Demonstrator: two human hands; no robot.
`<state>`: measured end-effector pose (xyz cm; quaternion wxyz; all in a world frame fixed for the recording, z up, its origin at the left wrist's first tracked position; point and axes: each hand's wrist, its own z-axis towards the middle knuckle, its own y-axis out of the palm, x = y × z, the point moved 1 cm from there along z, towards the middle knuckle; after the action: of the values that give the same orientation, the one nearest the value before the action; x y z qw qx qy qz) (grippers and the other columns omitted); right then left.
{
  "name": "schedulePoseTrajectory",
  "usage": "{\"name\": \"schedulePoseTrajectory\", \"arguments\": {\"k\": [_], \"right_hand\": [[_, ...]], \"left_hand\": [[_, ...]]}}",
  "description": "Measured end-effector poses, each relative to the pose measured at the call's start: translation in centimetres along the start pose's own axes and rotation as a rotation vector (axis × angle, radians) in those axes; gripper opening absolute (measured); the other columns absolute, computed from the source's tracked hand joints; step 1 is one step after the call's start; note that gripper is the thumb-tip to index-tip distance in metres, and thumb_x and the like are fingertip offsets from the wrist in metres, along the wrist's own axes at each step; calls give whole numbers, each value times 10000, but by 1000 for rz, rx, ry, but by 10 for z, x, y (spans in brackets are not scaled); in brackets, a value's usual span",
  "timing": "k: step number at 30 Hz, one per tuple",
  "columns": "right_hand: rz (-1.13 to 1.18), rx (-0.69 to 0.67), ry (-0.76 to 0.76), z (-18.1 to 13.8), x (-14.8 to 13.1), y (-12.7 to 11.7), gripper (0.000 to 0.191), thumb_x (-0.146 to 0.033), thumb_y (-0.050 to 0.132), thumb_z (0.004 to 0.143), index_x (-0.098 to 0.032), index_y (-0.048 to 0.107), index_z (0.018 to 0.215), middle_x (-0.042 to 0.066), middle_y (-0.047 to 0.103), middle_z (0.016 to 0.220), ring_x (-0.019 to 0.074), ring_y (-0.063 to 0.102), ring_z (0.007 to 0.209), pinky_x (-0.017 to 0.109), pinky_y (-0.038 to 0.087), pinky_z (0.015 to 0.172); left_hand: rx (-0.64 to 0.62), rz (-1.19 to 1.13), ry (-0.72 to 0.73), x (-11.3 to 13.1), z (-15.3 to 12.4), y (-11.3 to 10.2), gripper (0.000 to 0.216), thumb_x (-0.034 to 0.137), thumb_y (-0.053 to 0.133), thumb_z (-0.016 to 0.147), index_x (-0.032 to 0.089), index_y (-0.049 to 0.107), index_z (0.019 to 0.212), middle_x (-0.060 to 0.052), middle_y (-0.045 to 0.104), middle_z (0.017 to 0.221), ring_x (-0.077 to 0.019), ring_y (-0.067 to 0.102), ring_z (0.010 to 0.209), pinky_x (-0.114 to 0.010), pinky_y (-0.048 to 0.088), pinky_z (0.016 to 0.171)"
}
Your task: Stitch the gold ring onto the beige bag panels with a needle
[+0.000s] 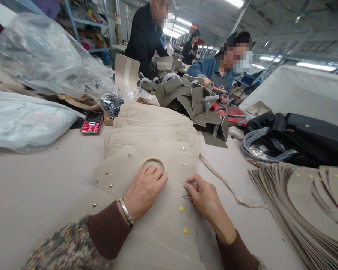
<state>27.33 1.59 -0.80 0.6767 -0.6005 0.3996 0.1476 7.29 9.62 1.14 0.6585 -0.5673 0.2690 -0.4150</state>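
A long overlapping row of beige leather panels (154, 138) with small gold studs runs down the table's middle. My left hand (143, 191) lies flat on the nearest panel with its fingers stretched out, the fingertips touching a yellowish ring (153, 160). A silver bangle circles that wrist. My right hand (204, 197) rests on the same panel with its fingers pinched together over short dark marks near the panel's edge. What the pinch holds is too small to make out.
A fanned stack of beige panels (301, 210) lies at the right, with a black bag (307, 137) behind it. A red phone (92, 122) and plastic bags (45, 56) sit at the left. Taupe bag parts (191, 101) stand further back. Two co-workers work across the table.
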Motion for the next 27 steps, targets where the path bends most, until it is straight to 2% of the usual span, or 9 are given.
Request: {"name": "schedulePoseTrajectory", "arguments": {"k": [4,6,10,13,15,18,21,25,27], "right_hand": [[206,-37,145,-6,10,-3,258,-434,590,807,-184,575,869,-58,560,473,121,495,362,210,385,368],[259,-30,99,-12,12,-5,278,-450,577,828,-173,597,843,-35,580,510,126,532,425,219,427,423],[29,72,-152,-19,6,-2,237,-360,567,858,-168,686,789,36,665,634,155,604,582,253,464,581],[-117,111,-173,-16,-1,3,208,-301,555,854,-181,709,782,53,712,730,177,643,660,267,461,646],[-169,105,-140,-12,-6,4,199,-276,553,842,-188,705,748,34,708,698,169,639,629,255,445,618],[-219,34,-137,-11,-13,-1,191,-247,557,817,-192,686,687,9,682,634,149,610,575,231,409,563],[-251,-95,-195,-23,-18,-10,176,-214,564,789,-192,679,658,-8,653,597,127,568,537,212,381,532],[-201,-298,-194,-45,-18,-18,159,-184,593,763,-193,671,625,-31,612,531,106,521,481,189,318,448],[-137,-272,-192,-51,-21,-19,147,-184,592,787,-193,684,672,-26,628,559,112,543,503,190,353,463]], "left_hand": [[-37,41,-6,-3,-5,-4,150,76,450,886,166,569,875,-75,560,862,-236,463,822,-415,391,851],[-77,49,-18,-5,-10,-6,162,54,451,869,165,568,886,-73,567,861,-233,466,805,-402,398,812],[-119,22,-58,-6,-23,-7,200,7,440,843,162,558,893,-66,575,855,-224,468,777,-366,402,736],[-121,-11,-74,-2,-29,-6,184,15,442,857,162,551,871,-64,578,852,-220,476,771,-351,406,715],[-124,-28,-76,2,-32,-6,170,37,438,876,166,550,868,-61,581,847,-220,484,771,-349,411,712],[-127,-58,-73,6,-35,-8,174,58,420,894,171,545,853,-54,582,824,-219,496,754,-347,418,696],[-95,-110,-73,4,-40,-12,170,75,416,899,175,540,841,-44,583,806,-209,517,742,-334,433,680],[24,-245,-22,-1,-45,-14,180,122,384,939,181,553,921,-30,621,801,-182,582,743,-299,481,684],[115,-324,27,0,-45,-13,198,140,371,957,186,549,1031,-31,663,846,-161,626,752,-265,509,691]]}}
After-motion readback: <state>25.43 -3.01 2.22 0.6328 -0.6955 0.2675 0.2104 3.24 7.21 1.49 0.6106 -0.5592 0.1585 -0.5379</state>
